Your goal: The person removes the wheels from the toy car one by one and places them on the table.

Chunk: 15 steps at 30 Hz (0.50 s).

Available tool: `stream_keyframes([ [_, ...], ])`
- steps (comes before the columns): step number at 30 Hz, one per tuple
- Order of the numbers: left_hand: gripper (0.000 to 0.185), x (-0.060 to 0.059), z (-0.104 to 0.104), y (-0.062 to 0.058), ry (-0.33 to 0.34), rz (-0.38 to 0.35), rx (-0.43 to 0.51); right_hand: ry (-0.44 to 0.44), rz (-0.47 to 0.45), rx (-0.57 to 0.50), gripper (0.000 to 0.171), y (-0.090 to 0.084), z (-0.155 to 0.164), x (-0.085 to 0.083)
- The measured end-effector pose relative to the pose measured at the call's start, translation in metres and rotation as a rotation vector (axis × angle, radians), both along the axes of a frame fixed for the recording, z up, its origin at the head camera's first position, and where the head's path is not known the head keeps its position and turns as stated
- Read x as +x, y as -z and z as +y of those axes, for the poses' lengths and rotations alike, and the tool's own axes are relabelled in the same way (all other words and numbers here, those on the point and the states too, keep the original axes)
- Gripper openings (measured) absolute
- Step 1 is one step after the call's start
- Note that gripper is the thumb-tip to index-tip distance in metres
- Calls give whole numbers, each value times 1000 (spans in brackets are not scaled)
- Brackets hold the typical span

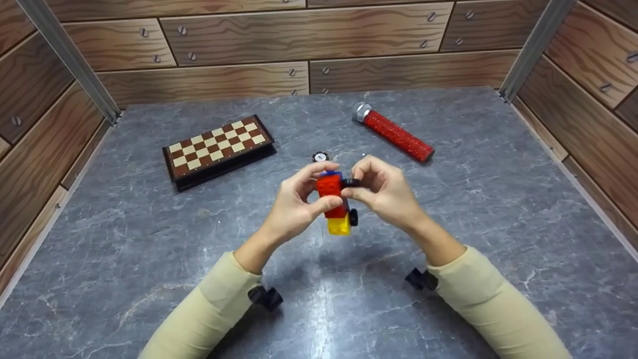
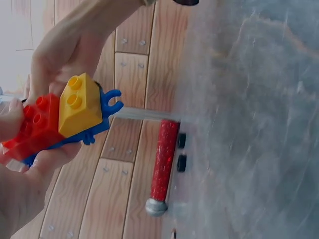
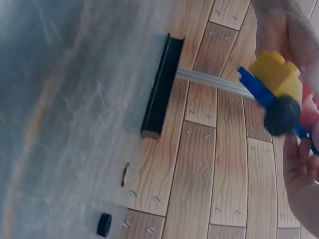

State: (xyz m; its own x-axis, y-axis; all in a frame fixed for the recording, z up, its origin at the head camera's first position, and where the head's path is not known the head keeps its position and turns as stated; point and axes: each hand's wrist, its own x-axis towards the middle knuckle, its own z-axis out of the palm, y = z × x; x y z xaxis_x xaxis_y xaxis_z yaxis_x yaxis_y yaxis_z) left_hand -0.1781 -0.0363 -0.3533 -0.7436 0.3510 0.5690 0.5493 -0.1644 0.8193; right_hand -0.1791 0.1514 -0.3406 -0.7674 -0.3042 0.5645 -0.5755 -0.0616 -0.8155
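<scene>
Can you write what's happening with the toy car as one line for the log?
left hand: holds brick car | right hand: pinches black wheel at car | loose wheel on table

You wear pale cream long sleeves ending just short of your wrists; your left hand (image 1: 294,202) and right hand (image 1: 386,192) are bare, a small black camera strapped under each wrist.

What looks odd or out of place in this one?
The toy car held in both hands lacks wheels: the left wrist view shows bare blue axle clips, and loose black wheels lie on the table near the red microphone.
</scene>
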Motion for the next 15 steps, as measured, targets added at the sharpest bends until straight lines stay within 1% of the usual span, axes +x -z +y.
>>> stream_keyframes([
  [5,50,-2,-6,-4,43,15,-3,7,-53,0,24,-4,9,-2],
  [11,52,-3,-10,-5,36,31,16,35,-61,25,23,-2,14,-2],
  [15,52,-2,-12,-5,35,26,24,40,-71,17,22,-2,15,-2],
])
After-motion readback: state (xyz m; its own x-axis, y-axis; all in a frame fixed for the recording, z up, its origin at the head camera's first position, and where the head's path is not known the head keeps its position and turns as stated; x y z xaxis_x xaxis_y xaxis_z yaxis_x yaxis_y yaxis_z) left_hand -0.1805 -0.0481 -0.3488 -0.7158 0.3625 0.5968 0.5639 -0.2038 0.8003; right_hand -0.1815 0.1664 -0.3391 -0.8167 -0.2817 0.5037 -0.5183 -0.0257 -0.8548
